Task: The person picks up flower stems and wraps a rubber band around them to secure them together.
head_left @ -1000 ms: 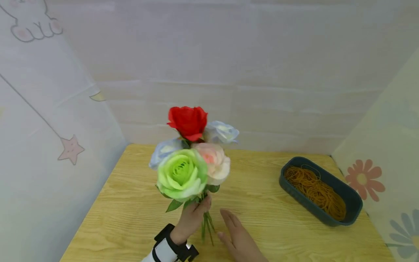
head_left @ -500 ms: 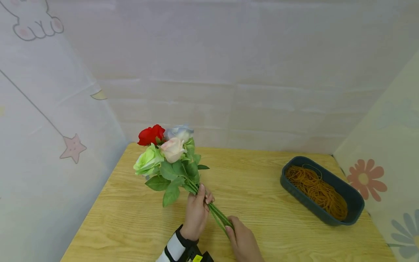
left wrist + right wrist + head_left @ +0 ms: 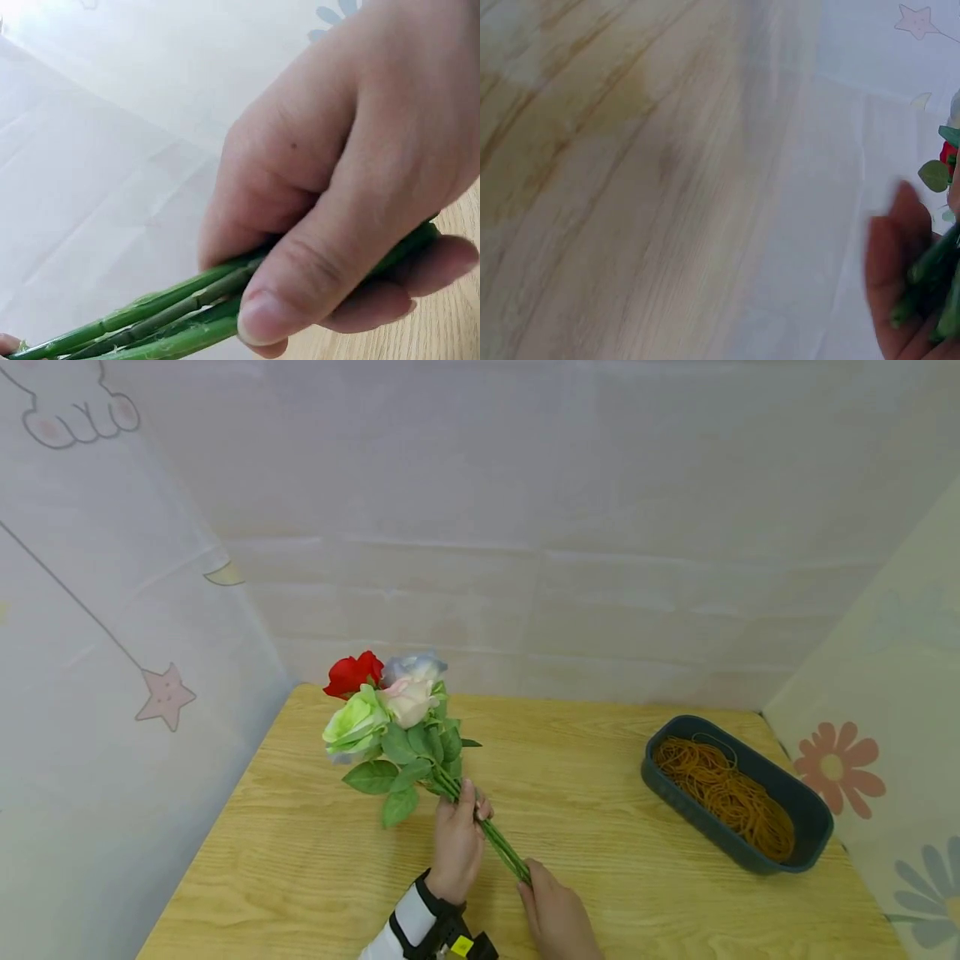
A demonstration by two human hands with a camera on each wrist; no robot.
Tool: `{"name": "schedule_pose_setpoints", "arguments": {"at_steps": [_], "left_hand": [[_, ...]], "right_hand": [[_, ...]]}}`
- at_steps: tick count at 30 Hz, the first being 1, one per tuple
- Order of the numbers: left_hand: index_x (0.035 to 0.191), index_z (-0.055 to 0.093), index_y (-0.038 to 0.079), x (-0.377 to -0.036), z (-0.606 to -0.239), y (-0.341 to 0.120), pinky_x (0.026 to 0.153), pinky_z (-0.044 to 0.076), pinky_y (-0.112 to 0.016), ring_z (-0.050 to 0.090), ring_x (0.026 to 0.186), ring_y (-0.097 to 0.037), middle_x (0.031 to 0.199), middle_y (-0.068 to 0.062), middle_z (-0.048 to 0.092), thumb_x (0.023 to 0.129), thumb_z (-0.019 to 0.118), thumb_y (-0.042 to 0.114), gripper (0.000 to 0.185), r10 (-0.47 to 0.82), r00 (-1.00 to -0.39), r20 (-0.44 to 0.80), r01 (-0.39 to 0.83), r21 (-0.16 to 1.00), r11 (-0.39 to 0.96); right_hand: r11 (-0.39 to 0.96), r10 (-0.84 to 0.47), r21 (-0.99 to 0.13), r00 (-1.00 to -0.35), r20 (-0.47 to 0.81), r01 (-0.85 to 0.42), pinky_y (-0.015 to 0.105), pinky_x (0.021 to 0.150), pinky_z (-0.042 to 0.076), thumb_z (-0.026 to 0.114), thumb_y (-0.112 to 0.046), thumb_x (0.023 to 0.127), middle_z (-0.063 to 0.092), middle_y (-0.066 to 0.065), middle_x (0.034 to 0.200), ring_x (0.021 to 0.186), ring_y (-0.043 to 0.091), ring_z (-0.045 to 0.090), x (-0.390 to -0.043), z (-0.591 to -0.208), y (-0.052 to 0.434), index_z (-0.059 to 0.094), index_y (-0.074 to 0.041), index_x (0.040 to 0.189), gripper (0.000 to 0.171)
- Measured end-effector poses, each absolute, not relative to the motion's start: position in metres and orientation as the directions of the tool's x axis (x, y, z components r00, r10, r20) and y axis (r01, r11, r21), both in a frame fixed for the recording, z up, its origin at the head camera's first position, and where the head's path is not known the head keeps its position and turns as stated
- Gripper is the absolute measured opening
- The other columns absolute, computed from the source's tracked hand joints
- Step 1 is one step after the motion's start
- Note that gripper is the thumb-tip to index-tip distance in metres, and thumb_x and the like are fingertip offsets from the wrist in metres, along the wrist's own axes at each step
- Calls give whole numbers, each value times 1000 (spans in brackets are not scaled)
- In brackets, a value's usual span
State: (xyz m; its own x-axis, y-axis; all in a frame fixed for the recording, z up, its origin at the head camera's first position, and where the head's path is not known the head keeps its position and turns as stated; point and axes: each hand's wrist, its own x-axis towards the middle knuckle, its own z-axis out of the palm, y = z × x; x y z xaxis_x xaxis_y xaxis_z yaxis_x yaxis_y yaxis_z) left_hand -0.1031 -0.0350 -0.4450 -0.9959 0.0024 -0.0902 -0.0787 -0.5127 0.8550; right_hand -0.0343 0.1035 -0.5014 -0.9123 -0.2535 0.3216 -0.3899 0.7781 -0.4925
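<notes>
Compared with a second ago, we see the bouquet (image 3: pixel 393 727) no longer held upright facing the camera; it now leans toward the far left corner of the surface (image 3: pixel 600 810), the flower heads low over the wood there. Since half a second ago it has barely shifted, the heads lying a little nearer the middle. The red rose (image 3: pixel 351 673) sits farthest back, the green rose (image 3: pixel 355 725) at the left, the pale pink rose (image 3: pixel 408 700) beside it, and a bluish bloom (image 3: pixel 417 666) behind.

Moving right, our left hand (image 3: pixel 459 842) is wrapped around the stems (image 3: pixel 501 850) just under the leaves, thumb and fingers closed on them, as the left wrist view shows plainly (image 3: pixel 330 217). The right hand (image 3: pixel 555 914), which lay flat and free on the surface a second ago, now pinches the lower ends of the stems near the front edge; in the right wrist view its fingers (image 3: pixel 900 277) are blurred, with green stems against them.

Farther right, well apart from both hands, a dark green tray (image 3: pixel 806 852) stands near the right edge, holding a heap of rubber bands (image 3: pixel 723 793). Nothing lies between the tray and the bouquet. Printed curtains close off the left, back and right sides.
</notes>
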Motion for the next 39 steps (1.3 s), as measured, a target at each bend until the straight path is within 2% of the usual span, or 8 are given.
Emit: {"name": "schedule_pose_setpoints", "arguments": {"at_steps": [4, 9, 12, 17, 22, 26, 34, 39], "left_hand": [[112, 35, 18, -104, -446, -35, 75, 38, -21, 40, 65, -5, 75, 7, 39, 100, 39, 31, 18, 27, -993, -115, -112, 833, -541], [102, 45, 16, -110, -452, -46, 80, 46, -21, 57, 77, -4, 84, 8, 58, 99, 45, 20, 5, 246, -969, 24, -132, 792, -596], [115, 47, 17, -119, -458, -56, 90, 46, -23, 61, 96, -6, 100, 7, 65, 101, 40, 14, 16, 427, -863, 269, -111, 724, -681], [128, 45, 18, -129, -455, -61, 99, 40, -28, 57, 109, -8, 116, 7, 63, 102, 37, 19, 27, 563, -638, 526, -193, 598, -778], [105, 53, 21, -128, -453, -58, 84, 41, -19, 55, 78, 1, 87, 13, 59, 102, 28, 32, 28, 528, -690, 495, -193, 577, -794], [86, 48, 23, -131, -455, -54, 64, 32, -15, 31, 51, -3, 62, 10, 38, 99, 20, 40, 35, 494, -747, 446, -184, 575, -797], [69, 41, 23, -137, -455, -48, 49, 8, -22, 10, 43, -10, 52, 3, 17, 99, 16, 41, 43, 437, -790, 430, -165, 537, -827], [62, 33, 21, -140, -455, -48, 47, 8, -23, 9, 41, -10, 51, 2, 16, 100, 12, 40, 48, 444, -799, 405, -158, 571, -806]], "right_hand": [[785, -242, -491, -917, 318, -378, 9, 41, 23, 56, -12, 92, 32, -13, 60, 47, -8, 19, -32, -505, 105, 48, -5, 89, 11], [572, -283, -756, -941, 184, -320, 9, 39, 22, 42, -10, 99, 27, -10, 54, 45, -9, 19, -30, -502, 114, 40, -8, 77, 22], [300, -405, -919, -907, 119, -255, 7, 40, 25, 33, -5, 101, 29, 4, 50, 46, -11, 25, -31, -499, 124, 39, 1, 74, 28], [-22, -612, -993, -787, -76, 113, 16, 39, 24, 25, -22, 104, 31, -3, 53, 46, -5, 31, -33, -496, 139, 34, 22, 87, 48], [-123, -684, -956, -720, -113, 267, 15, 39, 24, 26, -31, 104, 34, -13, 55, 43, -4, 30, -36, -496, 140, 27, 25, 90, 58], [-161, -704, -959, -708, -54, 232, 16, 37, 23, 20, -24, 105, 31, -12, 54, 43, -5, 29, -40, -499, 137, 26, 25, 87, 53], [-188, -694, -971, -719, 23, 150, 20, 35, 22, 14, -15, 105, 19, 22, 54, 41, 0, 28, -44, -503, 132, 27, 29, 88, 49], [-68, -681, -993, -732, -28, 101, 20, 48, 44, 22, -19, 105, 38, 37, 68, 55, -2, 50, -46, -501, 134, 35, 25, 101, 46]]}}
